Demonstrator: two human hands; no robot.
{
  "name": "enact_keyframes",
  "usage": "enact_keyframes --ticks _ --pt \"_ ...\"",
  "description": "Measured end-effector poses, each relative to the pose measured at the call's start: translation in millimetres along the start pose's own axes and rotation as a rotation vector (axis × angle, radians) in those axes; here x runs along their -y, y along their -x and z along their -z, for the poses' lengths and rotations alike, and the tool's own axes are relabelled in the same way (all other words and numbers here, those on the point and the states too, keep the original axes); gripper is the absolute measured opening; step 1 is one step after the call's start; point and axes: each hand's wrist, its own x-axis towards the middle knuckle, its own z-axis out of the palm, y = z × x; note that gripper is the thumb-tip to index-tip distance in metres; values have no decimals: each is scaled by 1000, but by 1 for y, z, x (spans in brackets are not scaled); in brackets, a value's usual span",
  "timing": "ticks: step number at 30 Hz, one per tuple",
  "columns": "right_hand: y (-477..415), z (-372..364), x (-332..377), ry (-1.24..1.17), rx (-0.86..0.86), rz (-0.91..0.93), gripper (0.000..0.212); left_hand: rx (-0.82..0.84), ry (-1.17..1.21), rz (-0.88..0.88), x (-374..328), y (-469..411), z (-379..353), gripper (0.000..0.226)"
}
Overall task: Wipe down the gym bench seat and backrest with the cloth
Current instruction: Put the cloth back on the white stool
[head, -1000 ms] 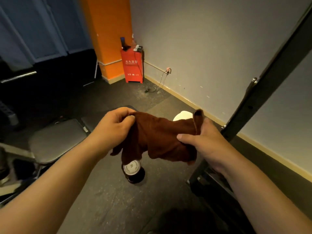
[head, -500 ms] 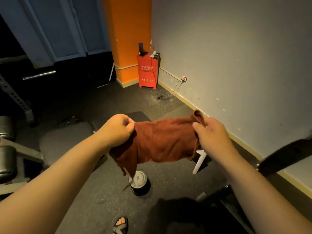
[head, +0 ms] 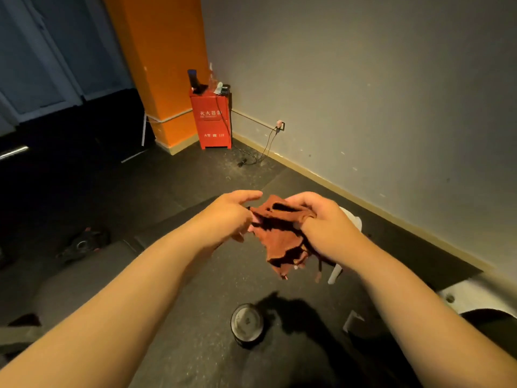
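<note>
one rust-brown cloth (head: 279,239) hangs bunched in the air between the two hands, above the dark floor mat (head: 181,191) and well apart from the bench. right hand (head: 324,228): fingers curled round the upper right part of the cloth, gripping it; loose folds and frayed ends hang below the hand. left hand (head: 230,217): touches the left edge of the cloth, index finger extended, other fingers loosely bent; whether it pinches the edge cannot be determined. bench (head: 81,275): grey pad at lower left, partly hidden behind the left forearm. round disc (head: 246,323): flat on the floor mat below the cloth. white object (head: 354,219): on the floor behind the right hand, mostly hidden. red cabinet (head: 212,121): upright beside the orange pillar (head: 156,65) in the far corner; a cable (head: 263,152) runs down from a wall socket (head: 280,125) near it.
</note>
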Motion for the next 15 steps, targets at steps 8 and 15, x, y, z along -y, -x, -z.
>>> enact_keyframes --ticks 8,15 --pt "-49 31 6 -592 213 -310 19 310 104 -173 -4 -58 12 36" --pt "-96 55 -52 -783 271 -375 41 -84 146 -123 -42 -140 -9 34"
